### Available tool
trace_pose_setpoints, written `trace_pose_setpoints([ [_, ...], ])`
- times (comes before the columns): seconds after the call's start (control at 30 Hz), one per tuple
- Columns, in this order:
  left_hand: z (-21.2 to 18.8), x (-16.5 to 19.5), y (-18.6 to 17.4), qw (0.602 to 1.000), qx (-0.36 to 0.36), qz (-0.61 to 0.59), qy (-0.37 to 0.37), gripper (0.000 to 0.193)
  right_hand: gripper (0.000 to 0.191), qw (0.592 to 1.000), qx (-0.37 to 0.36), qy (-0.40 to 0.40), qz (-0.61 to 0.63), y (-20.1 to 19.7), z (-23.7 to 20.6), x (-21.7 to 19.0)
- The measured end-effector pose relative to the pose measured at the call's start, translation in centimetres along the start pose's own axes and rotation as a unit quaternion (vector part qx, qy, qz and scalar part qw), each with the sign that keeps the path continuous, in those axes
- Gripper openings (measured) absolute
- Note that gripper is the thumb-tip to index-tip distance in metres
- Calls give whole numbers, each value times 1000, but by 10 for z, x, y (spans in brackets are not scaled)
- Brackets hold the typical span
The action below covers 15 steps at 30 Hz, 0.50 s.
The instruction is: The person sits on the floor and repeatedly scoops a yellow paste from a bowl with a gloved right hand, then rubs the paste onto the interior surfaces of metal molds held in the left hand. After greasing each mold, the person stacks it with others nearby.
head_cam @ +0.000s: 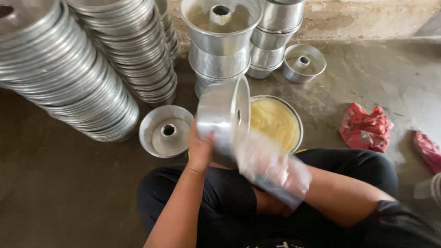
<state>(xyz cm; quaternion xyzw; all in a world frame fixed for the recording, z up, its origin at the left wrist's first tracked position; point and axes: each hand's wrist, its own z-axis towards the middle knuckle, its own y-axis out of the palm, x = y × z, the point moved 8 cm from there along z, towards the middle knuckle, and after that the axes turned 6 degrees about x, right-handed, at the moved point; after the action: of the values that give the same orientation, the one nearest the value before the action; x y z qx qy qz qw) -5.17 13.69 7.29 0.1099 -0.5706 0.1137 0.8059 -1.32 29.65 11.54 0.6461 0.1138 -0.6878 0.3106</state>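
Gripping a tilted tube pan (223, 115), the left hand (200, 149) — right hand (271, 167) blurred, fingers unreadable — bowl (297, 120) just beside.

Only 1 view exists: a head-worn camera looking steeply down, close over the person's lap and both forearms. It faces forward across the concrete floor (69, 193) toward the wall base (367, 18) at the top edge. Stacked metal pans (82, 59) fill the upper left, cropped by the frame.
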Motion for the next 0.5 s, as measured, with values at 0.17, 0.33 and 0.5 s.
trace_pose_setpoints([
  [0.17, 6, -14, -11, 936, -11, -343, -80, 61, 32, 990, -6, 135, 47, -47, 28, 32],
  [0.33, -4, -40, 18, 864, -28, -375, -336, 61, 32, 969, -46, 158, 186, -114, 53, 19],
  [0.5, -1, -15, 9, 893, -44, -408, -183, 65, 57, 943, -51, 124, 304, -52, 10, -10],
])
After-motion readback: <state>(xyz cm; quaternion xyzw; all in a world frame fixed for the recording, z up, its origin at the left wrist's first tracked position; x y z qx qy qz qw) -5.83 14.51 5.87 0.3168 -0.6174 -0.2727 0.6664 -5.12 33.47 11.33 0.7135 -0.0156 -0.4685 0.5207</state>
